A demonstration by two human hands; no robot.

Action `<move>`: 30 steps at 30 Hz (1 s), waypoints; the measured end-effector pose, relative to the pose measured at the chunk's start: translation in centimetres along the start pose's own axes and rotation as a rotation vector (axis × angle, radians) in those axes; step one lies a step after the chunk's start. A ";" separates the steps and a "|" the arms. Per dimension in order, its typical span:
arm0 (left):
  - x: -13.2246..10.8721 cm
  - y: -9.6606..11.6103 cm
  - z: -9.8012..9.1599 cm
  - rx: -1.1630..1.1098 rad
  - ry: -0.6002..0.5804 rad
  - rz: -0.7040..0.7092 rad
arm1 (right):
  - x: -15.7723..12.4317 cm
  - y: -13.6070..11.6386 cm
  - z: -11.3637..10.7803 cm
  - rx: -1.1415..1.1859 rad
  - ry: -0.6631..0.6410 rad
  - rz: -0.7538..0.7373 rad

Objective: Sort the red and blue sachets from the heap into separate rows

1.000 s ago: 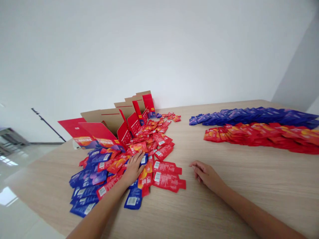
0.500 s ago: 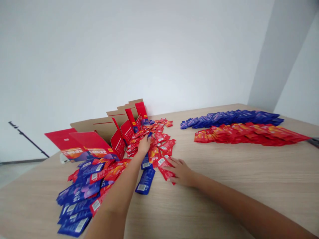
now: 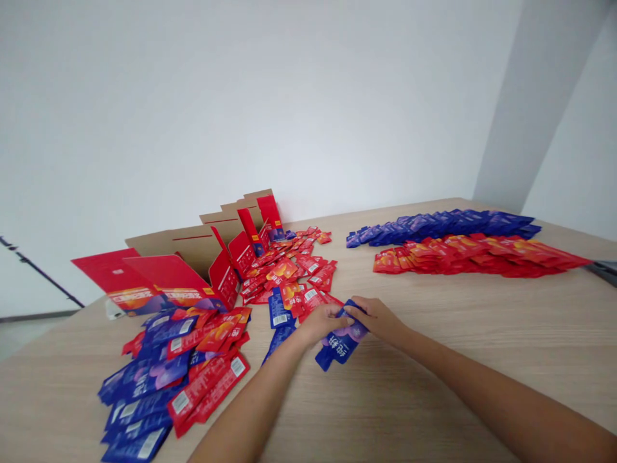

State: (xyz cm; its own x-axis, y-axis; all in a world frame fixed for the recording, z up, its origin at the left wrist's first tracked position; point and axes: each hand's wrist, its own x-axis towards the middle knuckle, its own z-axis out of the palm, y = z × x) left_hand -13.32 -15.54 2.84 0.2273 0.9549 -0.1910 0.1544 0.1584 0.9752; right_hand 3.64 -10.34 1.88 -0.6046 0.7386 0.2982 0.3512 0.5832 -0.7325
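Between my two hands is a blue pouch with white lettering, held tilted just above the table. My left hand pinches its upper left edge. On the other side, my right hand grips the upper right corner with thumb and fingers. Just beyond my left hand lie loose red pouches, partly covered by it. Two more blue pouches lie beside them, the nearer one partly behind my left forearm.
Open red cartons stand in a row at the left. Before them spreads a mixed heap of red and blue pouches. Long overlapping rows of blue pouches and red pouches lie at the right of the wooden table.
My left hand has come back from the pile near the cartons with a blue pouch. My right hand has left the red pouch and now grips the blue one too.
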 end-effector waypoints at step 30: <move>4.1 -5.9 2.8 -0.178 0.174 -0.107 | 12.7 17.3 -22.8 -0.266 0.497 0.683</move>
State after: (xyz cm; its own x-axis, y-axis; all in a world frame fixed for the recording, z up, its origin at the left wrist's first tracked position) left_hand -10.56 -13.26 -4.02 0.0477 0.9567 -0.2872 -0.0063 0.2878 0.9577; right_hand 18.40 16.86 6.93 0.1562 0.9799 0.1244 0.7138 -0.0250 -0.6999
